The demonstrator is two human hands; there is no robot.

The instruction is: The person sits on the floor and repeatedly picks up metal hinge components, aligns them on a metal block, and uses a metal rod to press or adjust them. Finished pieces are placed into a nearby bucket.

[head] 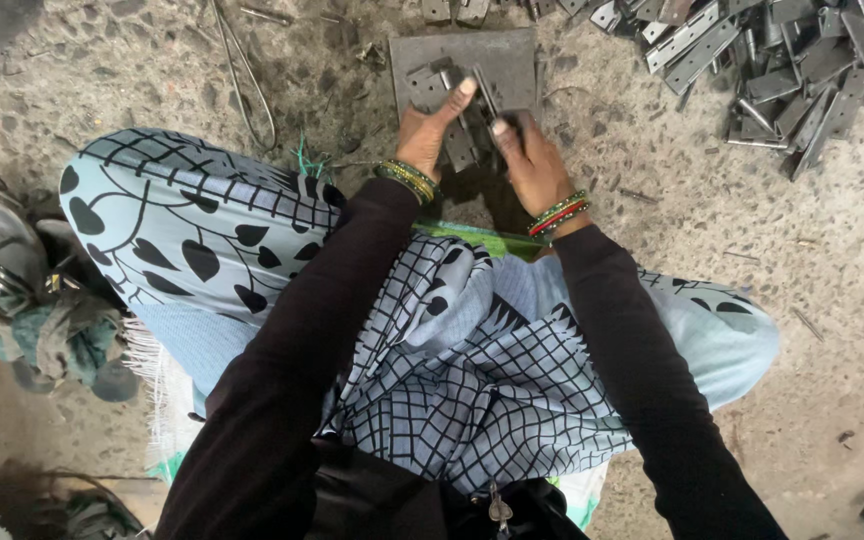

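So, only the head view here, looking straight down at someone sitting on a rough concrete floor [672,250]. Both hands are out at 12 o'clock over a flat square metal plate [507,60] lying on the ground, which looks like it serves as a hard base to work on.

The left hand [430,125] has its thumb stretched up and pressing on a small metal hinge [459,135] lying on the plate, probably to pin it flat so it doesn't slide. The right hand [524,150] is curled narrow just beside it, fingertips pinched on the same hinge or a pin in it; I can't tell which, it's too small. Bangles sit on both wrists.

Up at 1 to 2 o'clock there's a heap of hinges [782,70], close enough to grab from without getting up. At 9 o'clock, well apart from the hands, sit worn sandals [2,255] and a bunched rag [62,340]. A bent wire [242,90] lies at 11 o'clock.
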